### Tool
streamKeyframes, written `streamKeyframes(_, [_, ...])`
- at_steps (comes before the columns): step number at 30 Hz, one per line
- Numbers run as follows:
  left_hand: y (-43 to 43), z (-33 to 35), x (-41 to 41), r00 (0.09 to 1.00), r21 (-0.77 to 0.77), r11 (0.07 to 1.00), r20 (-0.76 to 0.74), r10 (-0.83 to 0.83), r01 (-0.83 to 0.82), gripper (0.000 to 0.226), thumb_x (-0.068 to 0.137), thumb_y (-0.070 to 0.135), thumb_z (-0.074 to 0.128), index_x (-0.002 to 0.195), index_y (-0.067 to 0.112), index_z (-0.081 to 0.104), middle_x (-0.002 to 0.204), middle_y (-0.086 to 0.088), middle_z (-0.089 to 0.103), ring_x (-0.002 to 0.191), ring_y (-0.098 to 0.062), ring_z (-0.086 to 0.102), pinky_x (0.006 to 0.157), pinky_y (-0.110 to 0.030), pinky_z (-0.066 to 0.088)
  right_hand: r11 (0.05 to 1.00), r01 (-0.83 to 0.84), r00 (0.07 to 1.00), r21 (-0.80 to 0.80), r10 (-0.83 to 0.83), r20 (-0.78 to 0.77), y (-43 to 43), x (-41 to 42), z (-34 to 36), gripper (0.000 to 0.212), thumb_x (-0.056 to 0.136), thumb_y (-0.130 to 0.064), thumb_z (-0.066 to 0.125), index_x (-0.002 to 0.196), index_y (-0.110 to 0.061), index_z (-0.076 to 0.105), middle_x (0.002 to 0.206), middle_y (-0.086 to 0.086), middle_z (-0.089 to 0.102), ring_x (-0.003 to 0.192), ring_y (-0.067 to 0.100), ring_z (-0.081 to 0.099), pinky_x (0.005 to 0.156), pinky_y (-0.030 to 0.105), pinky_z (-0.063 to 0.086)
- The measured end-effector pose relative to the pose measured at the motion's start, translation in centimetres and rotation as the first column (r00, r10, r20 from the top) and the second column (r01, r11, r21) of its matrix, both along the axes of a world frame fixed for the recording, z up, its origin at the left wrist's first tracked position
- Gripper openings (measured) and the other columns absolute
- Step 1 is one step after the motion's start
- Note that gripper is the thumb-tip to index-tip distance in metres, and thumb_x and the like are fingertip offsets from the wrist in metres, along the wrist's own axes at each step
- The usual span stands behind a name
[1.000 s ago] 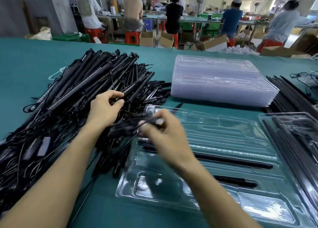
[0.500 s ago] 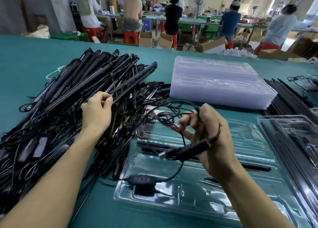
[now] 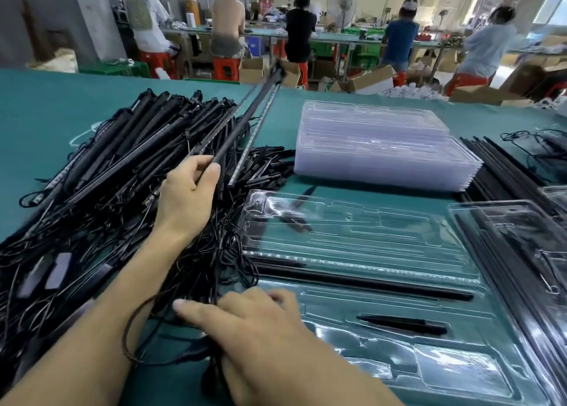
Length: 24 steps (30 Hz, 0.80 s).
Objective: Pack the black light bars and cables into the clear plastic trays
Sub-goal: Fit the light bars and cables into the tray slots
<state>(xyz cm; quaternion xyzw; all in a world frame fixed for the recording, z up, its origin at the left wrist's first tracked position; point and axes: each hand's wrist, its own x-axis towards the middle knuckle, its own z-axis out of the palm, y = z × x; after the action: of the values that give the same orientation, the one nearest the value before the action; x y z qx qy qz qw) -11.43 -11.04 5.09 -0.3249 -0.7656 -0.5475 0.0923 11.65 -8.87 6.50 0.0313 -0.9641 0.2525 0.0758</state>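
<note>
- Because it lies in a tangle, the heap of black light bars and thin black cables [image 3: 101,172] on the left of the green table [image 3: 43,111] probably has to be picked one set at a time, or the wires will snag.
- The left hand [image 3: 187,194] pinches the near end of a slim, rigid black light bar [image 3: 251,108] between thumb and curled fingers. The bar's far end is raised over the heap and points away.
- It looks light and stiff but long. A hold nearer the middle would steady it.
- The right hand [image 3: 260,332] lies low over a soft black cable [image 3: 210,375], its thumb stretched out. I cannot tell whether the fingers grip it.
- The clear moulded plastic tray [image 3: 399,221] lies just right of both hands, with one long black bar [image 3: 368,283] already in a slot.
- Behind it sits a stack of empty clear trays [image 3: 383,148].
</note>
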Motion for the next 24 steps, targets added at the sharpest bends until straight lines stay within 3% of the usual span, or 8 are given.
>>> streamKeyframes(3, [-0.5, 1.3, 1.5, 0.976, -0.046, 0.983, -0.12, -0.184, 0.18, 0.024, 0.097, 0.033, 0.054, 0.116, 0.022, 0.064, 0.084, 0.006, 0.07, 0.071, -0.015, 0.063, 0.068, -0.038, 0.054, 0.982, 0.041, 0.999, -0.185, -0.038, 0.021, 2.6, 1.3, 2.2, 0.083, 0.084, -0.004, 0.036, 0.146, -0.056, 0.018, 0.117, -0.004, 0.055, 0.099, -0.002, 0.052, 0.103, 0.023, 0.034])
streamKeyframes(5, [-0.4, 1.5, 2.6, 0.934, -0.116, 0.942, -0.141, -0.328, 0.313, 0.025, 0.095, 0.034, 0.052, 0.116, 0.027, 0.063, 0.083, 0.003, 0.071, 0.071, -0.02, 0.064, 0.068, -0.043, 0.055, 0.878, 0.231, 0.964, -0.42, -0.264, -0.023, 5.3, 1.8, 3.5, 0.079, 0.088, -0.004, 0.037, 0.132, -0.069, 0.031, 0.102, -0.01, 0.061, 0.069, -0.007, 0.057, 0.067, 0.009, 0.044])
streamKeyframes(8, [0.2, 1.3, 4.5, 0.878, -0.187, 0.892, -0.184, -0.442, 0.411, 0.021, 0.094, 0.033, 0.053, 0.114, 0.038, 0.059, 0.076, -0.007, 0.067, 0.06, -0.028, 0.06, 0.053, -0.051, 0.049, 0.471, 0.395, 0.771, -0.788, -0.637, 0.006, 8.6, 1.6, 3.5, 0.057, 0.076, -0.034, 0.064, 0.127, -0.046, 0.043, 0.101, -0.008, 0.065, 0.093, 0.003, 0.063, 0.094, 0.032, 0.049])
streamKeyframes(10, [0.5, 1.4, 5.5, 0.854, -0.173, 0.871, -0.186, -0.487, 0.459, 0.019, 0.095, 0.037, 0.055, 0.113, 0.04, 0.059, 0.078, -0.003, 0.068, 0.06, -0.025, 0.061, 0.054, -0.047, 0.05, 0.117, 0.306, 0.756, -0.945, -0.633, 0.167, 9.8, 1.0, 3.2, 0.107, 0.051, -0.052, 0.079, 0.145, -0.033, 0.031, 0.118, -0.005, 0.057, 0.119, 0.02, 0.055, 0.109, 0.043, 0.04])
streamKeyframes(12, [0.7, 1.5, 6.5, 0.812, -0.172, 0.839, -0.215, -0.543, 0.516, 0.024, 0.094, 0.042, 0.053, 0.117, 0.037, 0.057, 0.076, 0.012, 0.064, 0.055, -0.008, 0.055, 0.05, -0.031, 0.046, -0.076, 0.208, 0.787, -0.975, -0.579, 0.213, 10.2, 0.5, 3.4, 0.115, 0.043, -0.057, 0.088, 0.144, -0.037, 0.035, 0.13, -0.001, 0.05, 0.122, 0.029, 0.051, 0.106, 0.049, 0.041])
streamKeyframes(15, [1.0, 1.5, 8.4, 0.741, -0.228, 0.796, -0.293, -0.605, 0.56, 0.026, 0.094, 0.039, 0.055, 0.117, 0.028, 0.06, 0.075, 0.029, 0.057, 0.063, 0.007, 0.051, 0.059, -0.014, 0.038, -0.18, 0.092, 0.841, -0.979, -0.513, 0.173, 10.4, -0.6, 3.7, 0.081, 0.052, -0.047, 0.088, 0.124, -0.029, 0.055, 0.121, -0.003, 0.062, 0.107, 0.024, 0.063, 0.094, 0.049, 0.047])
streamKeyframes(19, [0.8, 1.8, 9.0, 0.719, -0.288, 0.788, -0.323, -0.616, 0.545, 0.036, 0.09, 0.042, 0.059, 0.113, 0.016, 0.069, 0.083, 0.015, 0.067, 0.068, -0.004, 0.061, 0.062, -0.026, 0.049, -0.331, -0.054, 0.805, -0.942, -0.573, 0.154, 10.8, -2.0, 3.9, 0.012, 0.092, -0.021, 0.062, 0.098, -0.013, 0.055, 0.087, 0.007, 0.07, 0.081, 0.028, 0.071, 0.072, 0.044, 0.057])
streamKeyframes(24, [-0.3, 2.6, 8.4, 0.865, 0.152, 0.854, -0.018, -0.502, 0.498, 0.03, 0.091, 0.032, 0.048, 0.08, 0.015, 0.07, 0.072, -0.004, 0.069, 0.06, -0.013, 0.063, 0.051, -0.021, 0.047, -0.279, -0.214, 0.722, -0.936, -0.691, 0.04, 10.7, -1.5, 3.8, 0.017, 0.101, -0.024, 0.051, 0.087, -0.016, 0.044, 0.057, 0.004, 0.06, 0.06, 0.027, 0.07, 0.059, 0.047, 0.059])
